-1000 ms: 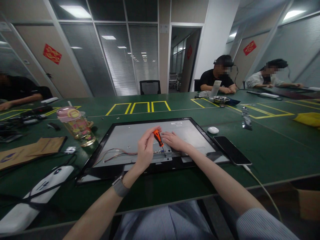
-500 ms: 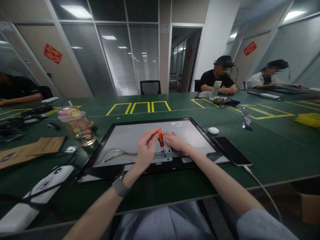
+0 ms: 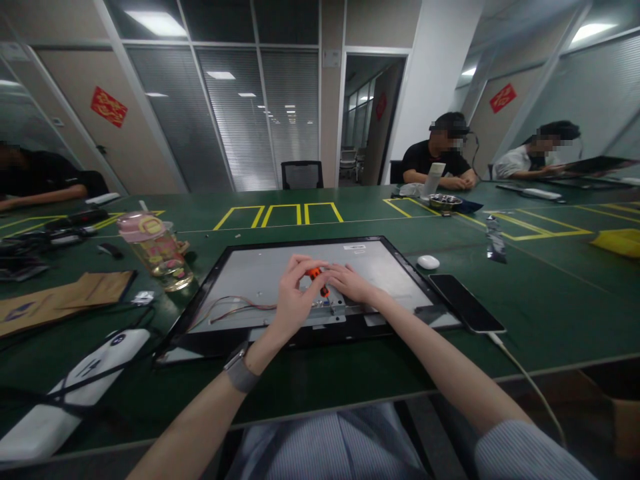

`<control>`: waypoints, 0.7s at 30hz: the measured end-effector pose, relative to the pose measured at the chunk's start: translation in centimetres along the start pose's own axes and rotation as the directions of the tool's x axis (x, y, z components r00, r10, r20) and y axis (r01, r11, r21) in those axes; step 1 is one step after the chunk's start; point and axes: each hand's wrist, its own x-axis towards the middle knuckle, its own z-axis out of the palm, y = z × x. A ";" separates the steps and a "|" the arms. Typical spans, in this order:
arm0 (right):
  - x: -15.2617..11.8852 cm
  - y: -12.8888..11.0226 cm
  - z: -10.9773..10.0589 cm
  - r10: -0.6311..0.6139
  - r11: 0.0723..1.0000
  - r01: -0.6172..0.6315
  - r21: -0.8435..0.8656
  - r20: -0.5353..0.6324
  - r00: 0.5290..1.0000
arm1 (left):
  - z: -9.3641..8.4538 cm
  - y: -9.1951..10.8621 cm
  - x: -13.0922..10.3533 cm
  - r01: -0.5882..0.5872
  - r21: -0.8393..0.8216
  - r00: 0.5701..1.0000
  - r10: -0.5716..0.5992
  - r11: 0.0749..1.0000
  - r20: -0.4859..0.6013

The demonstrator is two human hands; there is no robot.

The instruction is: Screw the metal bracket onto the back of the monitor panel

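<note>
My left hand point(image 3: 295, 293) grips a short orange-and-black screwdriver point(image 3: 315, 273) between thumb and fingers. Its handle tilts over a metal bracket point(image 3: 338, 311) near the front edge of a grey display panel point(image 3: 240, 267) with a black frame. The screwdriver's tip is hard to make out. Beside it, my right hand point(image 3: 350, 283) lies on the panel with fingers stretched out, close to the left fingertips; whether they touch the tool I cannot tell. A thin bundle of coloured wires point(image 3: 240, 303) runs across the panel on the left.
Left of the panel stand a pink-lidded bottle point(image 3: 157, 253), a cardboard piece point(image 3: 65, 300) and a white power strip point(image 3: 85, 387). To the right lie a white earbud case point(image 3: 428, 263) and a phone point(image 3: 465, 302) with its cable. Co-workers sit across the green table point(image 3: 280, 223).
My left fingers have shifted on the screwdriver, which now leans more to the left. The right hand stays in place. A co-worker at far right has raised a dark panel.
</note>
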 end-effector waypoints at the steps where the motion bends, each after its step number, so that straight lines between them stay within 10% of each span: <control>1: 0.0 0.1 0.1 -0.001 1.000 0.001 0.004 0.003 1.000 | -0.1 0.0 0.1 -0.007 0.018 1.000 0.007 1.000 0.000; 7: 0.0 0.0 0.0 -0.013 1.000 0.013 -0.009 0.016 1.000 | -0.3 0.4 0.4 0.070 -0.143 0.980 -0.041 0.987 0.193; 13: 0.0 0.1 0.0 -0.004 1.000 0.004 0.007 -0.004 1.000 | -0.5 0.0 0.6 0.003 -0.029 0.998 -0.001 1.000 0.066; 21: -0.1 -0.3 -0.2 -0.014 1.000 0.014 -0.002 0.002 1.000 | -0.5 0.6 0.4 0.078 -0.166 0.980 -0.045 0.983 0.194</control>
